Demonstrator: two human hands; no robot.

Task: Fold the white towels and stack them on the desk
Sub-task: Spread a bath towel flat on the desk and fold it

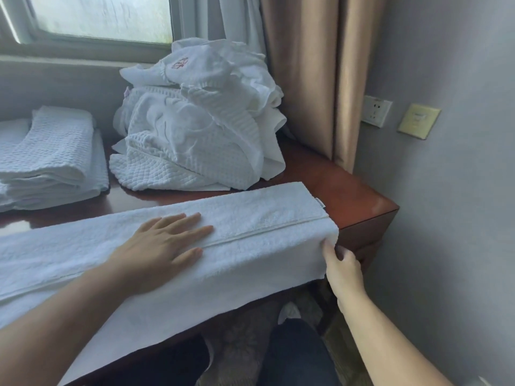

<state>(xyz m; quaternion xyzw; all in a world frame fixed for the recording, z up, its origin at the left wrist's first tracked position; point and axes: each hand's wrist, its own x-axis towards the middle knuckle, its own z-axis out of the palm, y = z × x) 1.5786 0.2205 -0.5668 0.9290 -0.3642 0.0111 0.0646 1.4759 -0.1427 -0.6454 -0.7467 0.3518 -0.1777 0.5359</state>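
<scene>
With the left hand [164, 246] pressed flat on the long towel [250, 218] at the counter [356, 196] edge and the right hand [341, 263] pinching its overhanging corner, a tug could undo the fold.

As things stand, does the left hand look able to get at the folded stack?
Probably yes: the left hand lies flat on the towel, holding nothing, and bare desk separates it from the stack.

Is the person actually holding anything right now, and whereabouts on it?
Yes: the right hand pinches the long white towel at its right-end corner; the left hand only presses flat on its middle.
</scene>
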